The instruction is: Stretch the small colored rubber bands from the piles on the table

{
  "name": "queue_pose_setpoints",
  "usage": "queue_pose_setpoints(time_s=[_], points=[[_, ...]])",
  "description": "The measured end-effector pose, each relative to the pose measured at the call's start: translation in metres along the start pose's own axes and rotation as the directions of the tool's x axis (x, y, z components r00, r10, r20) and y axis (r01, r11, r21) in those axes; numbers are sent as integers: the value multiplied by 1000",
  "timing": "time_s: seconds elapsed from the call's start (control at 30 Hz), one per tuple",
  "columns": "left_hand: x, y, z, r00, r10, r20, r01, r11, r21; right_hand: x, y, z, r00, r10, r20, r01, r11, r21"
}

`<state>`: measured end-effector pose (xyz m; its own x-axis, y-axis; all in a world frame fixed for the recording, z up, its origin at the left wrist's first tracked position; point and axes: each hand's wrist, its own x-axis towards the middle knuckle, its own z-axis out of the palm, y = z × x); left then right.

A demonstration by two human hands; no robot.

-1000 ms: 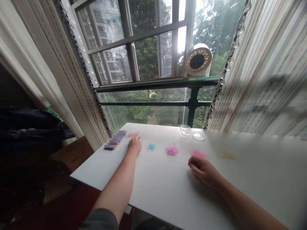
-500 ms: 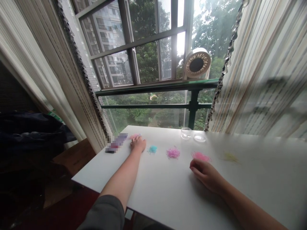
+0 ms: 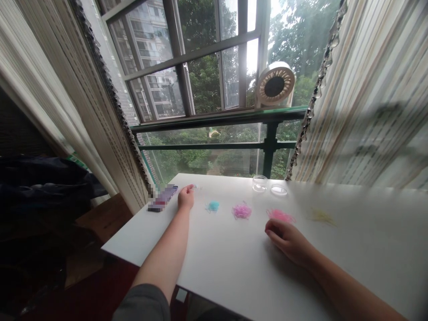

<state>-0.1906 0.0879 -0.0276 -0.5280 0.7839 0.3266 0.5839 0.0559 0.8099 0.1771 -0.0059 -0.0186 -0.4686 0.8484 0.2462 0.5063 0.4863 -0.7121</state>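
Observation:
My left hand (image 3: pixel 186 197) is at the far left of the white table (image 3: pixel 220 263), its fingers pinched together. Whatever lies between them is too small to make out; a few faint pale bits (image 3: pixel 197 187) show just beyond the fingertips. My right hand (image 3: pixel 287 238) rests on the tabletop with curled fingers, and its inside is hidden. Right behind it is a pile of pink thin loops like small rubber bands (image 3: pixel 280 215). Similar piles stretch along the table: blue loops (image 3: pixel 213 206), purple-pink loops (image 3: pixel 242 210) and yellow loops (image 3: pixel 323 216).
A clear round container (image 3: pixel 259 183) stands near the back edge, with a clear lid or shallow dish (image 3: pixel 278 190) beside it. A phone-like flat object (image 3: pixel 163 198), partly blurred, lies at the left edge. Behind the table are a green railing (image 3: pixel 214 146) and a white fan (image 3: pixel 276 84).
My left hand has drawn slightly left and turned, its spread fingers now pinched. The pink bits seen past it are no longer visible there. My right hand stays put.

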Motion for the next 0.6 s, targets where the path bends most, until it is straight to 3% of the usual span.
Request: queue_pose_setpoints(time_s=[0.3,0.6], points=[[3,-8,6,1000,-13,2,13,925,-381,-1,0,0,1000,3,-5,-3,1000,-3],[-2,-3,6,1000,-31,-1,26,860,-510,-1,-1,-2,1000,6,1,-6,1000,-9]])
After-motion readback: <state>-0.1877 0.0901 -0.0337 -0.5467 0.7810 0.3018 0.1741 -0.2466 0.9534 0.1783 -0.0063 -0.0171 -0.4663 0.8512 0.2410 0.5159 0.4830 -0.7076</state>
